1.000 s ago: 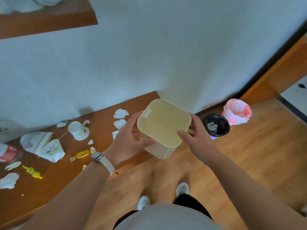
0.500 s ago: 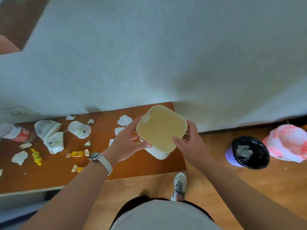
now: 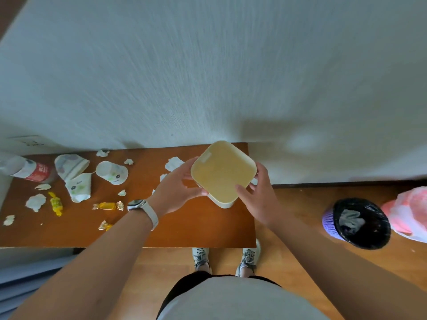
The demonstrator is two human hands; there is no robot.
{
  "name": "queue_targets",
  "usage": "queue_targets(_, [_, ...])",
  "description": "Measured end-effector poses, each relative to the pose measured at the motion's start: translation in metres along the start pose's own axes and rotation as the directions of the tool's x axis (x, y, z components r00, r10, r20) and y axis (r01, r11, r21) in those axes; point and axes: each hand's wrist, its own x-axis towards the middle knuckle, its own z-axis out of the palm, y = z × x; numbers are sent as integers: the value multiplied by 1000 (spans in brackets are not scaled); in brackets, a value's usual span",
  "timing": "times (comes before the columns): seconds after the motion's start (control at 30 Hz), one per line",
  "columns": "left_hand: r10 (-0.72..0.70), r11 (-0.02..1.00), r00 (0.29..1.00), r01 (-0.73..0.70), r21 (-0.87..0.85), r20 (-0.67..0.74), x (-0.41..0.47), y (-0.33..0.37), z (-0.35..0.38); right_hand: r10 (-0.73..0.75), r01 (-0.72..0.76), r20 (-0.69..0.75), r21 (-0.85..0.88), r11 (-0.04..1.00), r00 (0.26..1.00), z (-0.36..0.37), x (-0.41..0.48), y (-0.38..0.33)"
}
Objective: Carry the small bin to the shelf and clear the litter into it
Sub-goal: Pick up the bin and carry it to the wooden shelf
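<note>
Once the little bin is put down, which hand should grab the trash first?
Probably the left hand. The paper cups, candy wrappers and paper scraps all lie left of the cream bin on the shelf. The right hand is beyond them.

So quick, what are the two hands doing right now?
Left hand: closed on the left side of the small bin.
Right hand: closed on the bin's right side, holding it above the shelf.

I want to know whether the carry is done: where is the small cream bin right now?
In the head view the small cream bin is held between the left hand and right hand, over the right end of the wooden shelf, near the wall.
</note>
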Motion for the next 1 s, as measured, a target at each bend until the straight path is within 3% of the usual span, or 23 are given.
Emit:
queue_targets(0.33, [-39, 997, 999, 38, -72, -15, 10, -34, -6, 54, -60, -54, -129, 990, 997, 16, 5, 2])
queue_targets(0.53, [-108, 952, 990, 75, -298, -95, -5, -46, 3, 112, -111, -2, -187, 976, 994, 14, 5, 0])
queue_targets(0.67, [-123, 907, 989, 79, -414, -80, -5, -38, 2, 117, -110, 14, -230, 967, 993, 17, 4, -3])
queue_targets(1.0, [-55, 871, 998, 51, -488, 7, 24, -31, -16, 164, -174, -62, -215, 961, 984, 33, 10, -6])
